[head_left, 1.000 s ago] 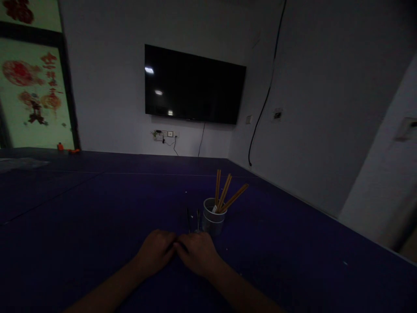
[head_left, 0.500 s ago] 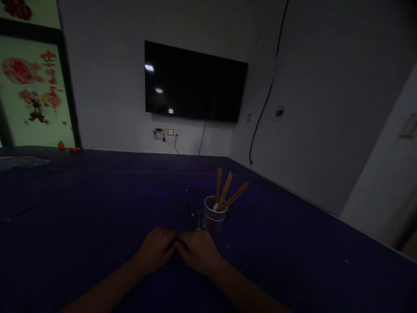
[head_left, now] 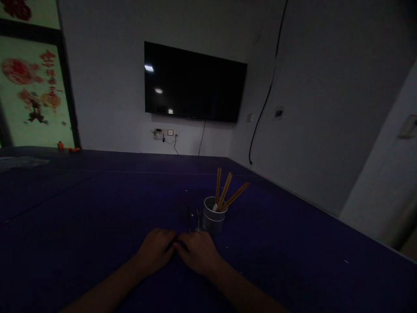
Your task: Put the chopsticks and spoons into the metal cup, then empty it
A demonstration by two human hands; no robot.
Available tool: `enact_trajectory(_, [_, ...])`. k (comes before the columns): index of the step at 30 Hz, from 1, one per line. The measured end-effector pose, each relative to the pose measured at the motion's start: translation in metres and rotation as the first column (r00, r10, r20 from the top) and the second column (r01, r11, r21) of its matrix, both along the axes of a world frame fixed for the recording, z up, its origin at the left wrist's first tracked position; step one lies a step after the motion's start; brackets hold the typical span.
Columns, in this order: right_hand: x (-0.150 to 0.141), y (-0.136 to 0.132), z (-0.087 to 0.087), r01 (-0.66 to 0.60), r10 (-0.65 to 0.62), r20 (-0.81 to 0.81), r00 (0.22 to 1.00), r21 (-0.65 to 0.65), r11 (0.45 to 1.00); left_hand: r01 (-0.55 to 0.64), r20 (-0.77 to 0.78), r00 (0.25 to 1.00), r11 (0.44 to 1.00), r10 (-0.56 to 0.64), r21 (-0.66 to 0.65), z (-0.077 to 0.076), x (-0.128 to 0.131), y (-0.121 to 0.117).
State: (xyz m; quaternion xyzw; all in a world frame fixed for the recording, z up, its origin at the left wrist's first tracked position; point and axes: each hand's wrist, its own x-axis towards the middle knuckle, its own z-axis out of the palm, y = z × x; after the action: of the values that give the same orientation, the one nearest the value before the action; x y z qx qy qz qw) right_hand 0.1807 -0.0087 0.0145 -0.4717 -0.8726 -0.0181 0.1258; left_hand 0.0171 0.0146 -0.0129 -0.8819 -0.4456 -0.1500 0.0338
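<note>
My left hand point(head_left: 156, 249) rests on the dark blue tabletop point(head_left: 107, 217), its fingers curled in and its back toward me. My right hand point(head_left: 198, 252) lies against it, also curled, with the two thumbs close together at the middle. Nothing shows in either hand, though the palms face down out of sight. Just past the right hand are a thin dark stick point(head_left: 188, 216) and a slim metal utensil point(head_left: 198, 216), their near ends partly hidden. A grey metal cup point(head_left: 213, 224) stands beside them, holding several wooden chopsticks point(head_left: 224, 191) and a small white piece.
Small white scraps dot the tabletop. Clear plastic film point(head_left: 21, 162) and orange objects point(head_left: 74, 150) lie at the far left. A television point(head_left: 195, 82) hangs on the back wall above several sockets point(head_left: 166, 132). A black cable point(head_left: 260, 115) hangs down the right wall.
</note>
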Motion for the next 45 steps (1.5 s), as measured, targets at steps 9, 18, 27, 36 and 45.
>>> enact_trajectory(9, [0.0003, 0.0000, 0.0004, 0.016, -0.016, 0.006, 1.000, -0.007, 1.000, 0.009, 0.012, 1.000, 1.000, -0.009, -0.001, 0.0016, 0.0006, -0.0011])
enact_trajectory(18, [0.0001, -0.0007, 0.0004, 0.018, -0.018, -0.008, 1.000, -0.008, 1.000, 0.011, 0.019, 1.000, 1.000, -0.010, -0.007, -0.0010, 0.0000, 0.0005])
enact_trajectory(27, [0.0004, 0.0010, -0.0016, 0.014, -0.014, -0.001, 1.000, -0.012, 1.000, -0.014, -0.009, 1.000, 1.000, 0.014, 0.006, -0.0018, -0.0004, 0.0009])
enact_trajectory(36, [0.0009, 0.0014, -0.0027, 0.013, -0.013, -0.010, 1.000, 0.004, 1.000, -0.003, 0.001, 1.000, 1.000, 0.003, -0.004, -0.0003, 0.0002, 0.0002])
enact_trajectory(45, [0.0004, 0.0010, -0.0022, 0.018, -0.018, 0.001, 1.000, 0.002, 1.000, 0.003, 0.013, 1.000, 1.000, -0.003, 0.028, -0.0020, -0.0003, 0.0001])
